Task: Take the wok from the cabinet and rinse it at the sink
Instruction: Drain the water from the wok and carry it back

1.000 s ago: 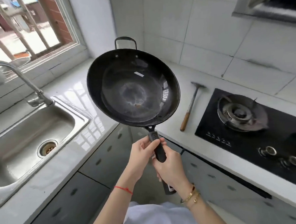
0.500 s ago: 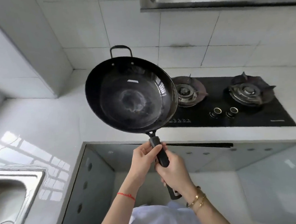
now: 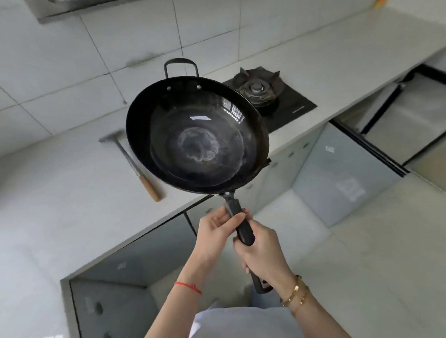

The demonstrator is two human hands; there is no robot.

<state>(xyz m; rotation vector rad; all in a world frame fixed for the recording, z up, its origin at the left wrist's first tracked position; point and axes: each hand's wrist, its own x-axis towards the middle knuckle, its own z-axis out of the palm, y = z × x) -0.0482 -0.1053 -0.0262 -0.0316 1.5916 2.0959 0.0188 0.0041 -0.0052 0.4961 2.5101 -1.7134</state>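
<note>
A black wok (image 3: 196,136) with a small loop handle at its far rim hangs in the air over the counter edge, its hollow facing me. Both hands hold its long black handle. My left hand (image 3: 216,229) grips the handle close to the bowl. My right hand (image 3: 261,252) grips it lower down, and the handle's end sticks out below my wrist. The wok's inside shows a pale worn ring at the bottom. The sink is out of view.
A hammer (image 3: 130,161) with a wooden grip lies on the white counter (image 3: 49,205) left of the wok. A black gas hob (image 3: 269,95) sits behind the wok. Grey cabinet doors (image 3: 342,177) stand below, and an opened cabinet (image 3: 409,113) shows at right.
The view has swung right, away from the sink, which has left the frame. The wok stays in both hands in front of me; the opened cabinet at right has come into view.
</note>
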